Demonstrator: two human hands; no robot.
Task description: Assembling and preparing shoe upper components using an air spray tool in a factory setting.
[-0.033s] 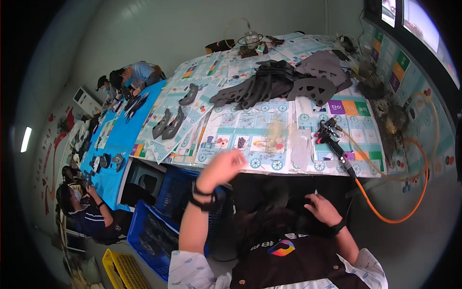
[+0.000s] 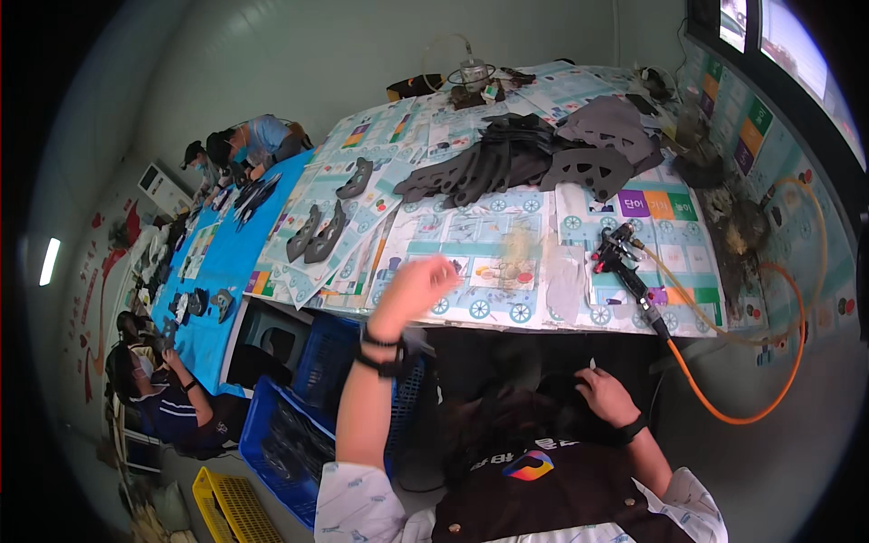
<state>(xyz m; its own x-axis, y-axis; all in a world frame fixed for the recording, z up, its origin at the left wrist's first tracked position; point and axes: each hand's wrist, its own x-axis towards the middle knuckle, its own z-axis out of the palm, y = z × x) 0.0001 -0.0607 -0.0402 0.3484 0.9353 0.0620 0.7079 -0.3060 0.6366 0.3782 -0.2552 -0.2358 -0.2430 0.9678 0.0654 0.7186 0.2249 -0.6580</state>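
Over the near table (image 2: 563,309), the left hand (image 2: 416,288) is brought slightly nearer the far grey pieces (image 2: 511,154), still untouched; whether anything is grasped by it or the right hand (image 2: 611,396) cannot be told.

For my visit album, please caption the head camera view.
Left hand, blurred, at a paper-covered table with dark pieces and a spray gun.

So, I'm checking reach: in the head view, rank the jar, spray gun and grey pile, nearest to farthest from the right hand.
1. Spray gun: table's near right, ahead of the right hand.
2. Grey pile: farther back, middle to right.
3. Jar: toward the far edge.
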